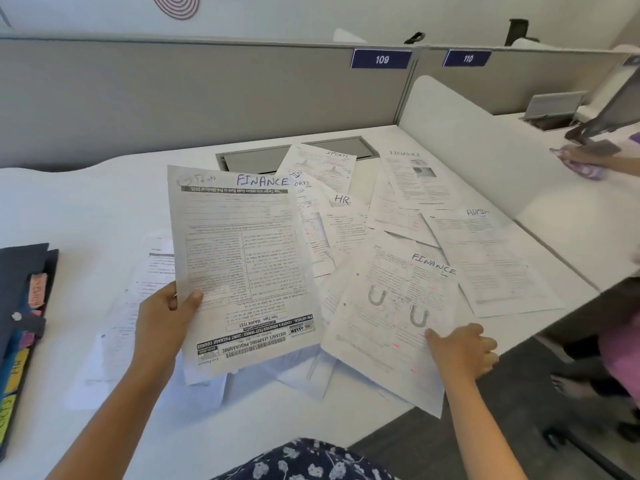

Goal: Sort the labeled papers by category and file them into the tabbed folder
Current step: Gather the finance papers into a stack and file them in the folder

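1. Hands: I read the left hand as gripping the FINANCE test sheet at its lower left edge, fingers curled round it, the sheet held above the pile. The right hand appears to pinch the near edge of the second FINANCE sheet, which lies on the pile.
2. Target: the tabbed folder sits at the table's left edge, well apart from both sheets.
3. Risk: the second FINANCE sheet overhangs the table's front edge. A pull could drag the loose papers under it onto the floor.
4. Risk: the SPORTS sheet, HR sheet and ADMIN sheet overlap, so a neighbour may ride along and get misfiled.
5. Risk: with a one-edge hold, the test sheet may flop or crease.
6. Surface: white table with a grey cable hatch at the back, a white divider on the right, and a grey partition tagged 109.
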Tool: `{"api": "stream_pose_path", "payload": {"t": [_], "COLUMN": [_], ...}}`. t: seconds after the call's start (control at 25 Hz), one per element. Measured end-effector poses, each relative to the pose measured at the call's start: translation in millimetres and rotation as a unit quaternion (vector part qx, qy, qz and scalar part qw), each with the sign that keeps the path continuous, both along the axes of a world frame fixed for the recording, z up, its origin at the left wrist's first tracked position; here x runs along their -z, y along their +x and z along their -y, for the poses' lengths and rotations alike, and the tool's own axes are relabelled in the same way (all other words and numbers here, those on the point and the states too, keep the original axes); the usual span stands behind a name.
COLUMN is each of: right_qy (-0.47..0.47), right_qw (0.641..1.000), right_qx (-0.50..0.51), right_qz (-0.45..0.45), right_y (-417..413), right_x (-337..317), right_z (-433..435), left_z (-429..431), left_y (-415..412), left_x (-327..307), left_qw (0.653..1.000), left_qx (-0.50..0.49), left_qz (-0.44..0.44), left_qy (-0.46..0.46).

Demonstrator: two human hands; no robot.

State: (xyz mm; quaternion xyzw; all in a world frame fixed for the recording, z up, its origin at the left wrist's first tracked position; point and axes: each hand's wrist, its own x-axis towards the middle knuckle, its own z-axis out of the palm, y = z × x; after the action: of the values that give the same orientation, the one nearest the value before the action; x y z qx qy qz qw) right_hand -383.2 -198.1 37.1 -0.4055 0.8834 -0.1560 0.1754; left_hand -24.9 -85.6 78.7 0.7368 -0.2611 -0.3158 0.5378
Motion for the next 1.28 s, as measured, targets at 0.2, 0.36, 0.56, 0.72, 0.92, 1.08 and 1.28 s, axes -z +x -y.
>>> {"api": "stream_pose_path", "payload": {"t": [0.2, 0.36, 0.56, 0.72, 0.92, 1.08, 1.28], "right_qy": [-0.013, -0.103, -0.349, -0.465, -0.391, -0.24, -0.115], "right_qw": [0.996, 0.988, 0.929, 0.863, 0.86, 0.862, 0.855], "right_qx": [-0.009, -0.025, -0.119, -0.195, -0.188, -0.225, -0.284], "right_qz": [0.085, 0.116, -0.002, 0.027, 0.267, 0.386, 0.418], "right_y": [0.2, 7.6, 35.7, 63.9, 96.8, 125.4, 147.0], "right_x": [8.9, 3.3, -38.3, -83.7, -111.2, -90.9, -56.3], "right_z": [15.0, 17.9, 3.1, -6.5, -10.8, -11.0, -15.9], "left_z": [0.7, -2.8, -17.8, -19.2, -16.7, -19.7, -22.4], "left_y": [3.9, 11.8, 16.3, 13.0, 6.1, 0.8, -2.0], "left_x": [2.1, 2.0, 11.3, 11.1, 1.8, -5.9, -17.8], "left_qw": [1.0, 0.999, 0.995, 0.996, 0.997, 0.997, 0.988], "left_qx": [0.004, -0.013, -0.042, -0.046, -0.046, -0.022, 0.07], "left_qz": [-0.002, 0.014, 0.048, 0.017, -0.015, -0.055, -0.121], "left_qy": [0.017, 0.032, 0.073, 0.074, 0.065, 0.057, 0.059]}}
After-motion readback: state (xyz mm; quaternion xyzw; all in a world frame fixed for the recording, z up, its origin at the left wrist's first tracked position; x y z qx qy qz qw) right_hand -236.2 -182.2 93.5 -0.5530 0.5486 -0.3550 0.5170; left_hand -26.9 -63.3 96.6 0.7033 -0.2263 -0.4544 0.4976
